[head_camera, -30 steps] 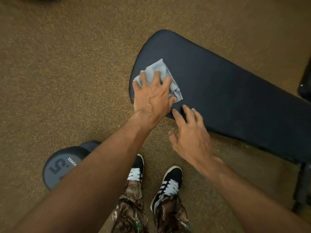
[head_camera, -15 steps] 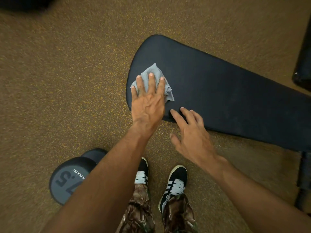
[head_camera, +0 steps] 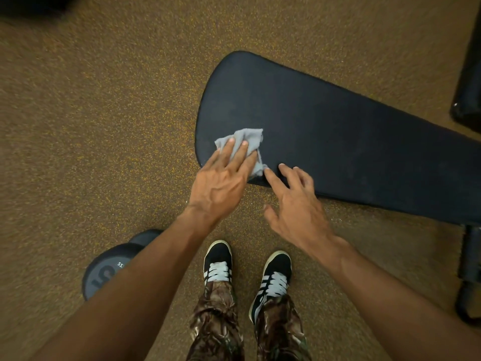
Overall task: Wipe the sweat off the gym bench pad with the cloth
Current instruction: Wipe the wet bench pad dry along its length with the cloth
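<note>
A long black gym bench pad (head_camera: 325, 131) runs from the centre to the right edge, its rounded end pointing up and left. A crumpled grey cloth (head_camera: 250, 142) lies on the near corner of that rounded end. My left hand (head_camera: 221, 181) presses flat on the cloth with fingers spread over it, covering its lower left part. My right hand (head_camera: 294, 201) rests just right of the cloth, fingers apart, fingertips touching the pad's near edge and holding nothing.
A dark round dumbbell (head_camera: 104, 272) lies on the speckled brown floor (head_camera: 91, 126) at lower left, partly behind my left forearm. My two black-and-white shoes (head_camera: 218, 261) stand below the pad. The black bench frame (head_camera: 471, 269) shows at the right edge.
My left hand has dragged the cloth toward me, from the middle of the pad's rounded end down to its near edge. My right hand has stayed by the pad's near edge.
</note>
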A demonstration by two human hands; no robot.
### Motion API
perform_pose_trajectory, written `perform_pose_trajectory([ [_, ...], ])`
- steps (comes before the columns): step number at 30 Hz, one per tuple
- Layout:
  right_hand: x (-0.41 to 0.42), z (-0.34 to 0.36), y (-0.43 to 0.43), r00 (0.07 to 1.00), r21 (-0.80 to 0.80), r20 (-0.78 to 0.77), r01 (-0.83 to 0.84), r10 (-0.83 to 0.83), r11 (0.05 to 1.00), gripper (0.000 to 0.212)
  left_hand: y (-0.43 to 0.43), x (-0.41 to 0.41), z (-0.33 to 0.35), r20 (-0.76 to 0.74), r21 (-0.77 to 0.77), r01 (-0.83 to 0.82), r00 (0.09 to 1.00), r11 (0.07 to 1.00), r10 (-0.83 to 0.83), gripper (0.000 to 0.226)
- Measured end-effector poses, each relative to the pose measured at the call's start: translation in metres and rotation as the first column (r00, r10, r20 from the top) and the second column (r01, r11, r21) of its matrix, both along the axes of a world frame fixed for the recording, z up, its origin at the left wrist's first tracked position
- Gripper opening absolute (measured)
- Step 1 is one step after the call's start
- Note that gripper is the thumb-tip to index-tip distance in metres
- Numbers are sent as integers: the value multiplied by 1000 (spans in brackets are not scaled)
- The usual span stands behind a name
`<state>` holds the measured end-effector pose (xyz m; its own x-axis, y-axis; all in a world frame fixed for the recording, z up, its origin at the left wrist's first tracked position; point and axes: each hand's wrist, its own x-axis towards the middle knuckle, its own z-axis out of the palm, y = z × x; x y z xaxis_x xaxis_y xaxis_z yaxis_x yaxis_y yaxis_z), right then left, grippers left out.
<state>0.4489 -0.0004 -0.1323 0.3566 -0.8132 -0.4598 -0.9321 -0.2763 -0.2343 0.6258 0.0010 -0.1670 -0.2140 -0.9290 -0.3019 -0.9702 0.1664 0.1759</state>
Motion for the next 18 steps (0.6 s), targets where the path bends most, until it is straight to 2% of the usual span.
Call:
perform_pose_trajectory([
  [3,1,0,0,1000,2,-3,0,0,1000,75,-2,17,6,72,24,-39,997,999,37,61],
  [8,2,-5,3,1000,-31,-20,1,-1,1000,78,-22,-4,2,-17,-30,-183,983,983,182,53],
  [10,2,-6,3,1000,-26,-11,11,-11,1000,78,-12,-4,-3,-53,-59,-134,990,989,131,53],
  [12,3,-5,3,1000,-13,-2,19,-19,1000,78,6,8,-6,-46,-104,-9,999,995,4,55],
  [14,2,-3,2,1000,-10,3,25,-25,1000,78,16,25,-3,-3,-58,92,996,994,-92,60],
  [16,2,-3,1,999,-1,11,32,-32,999,78,11,33,-1,62,-6,89,994,996,-88,62],
  [18,4,-2,0,999,-1,9,35,-35,999,79,1,26,-1,76,-23,8,997,1000,-6,61],
])
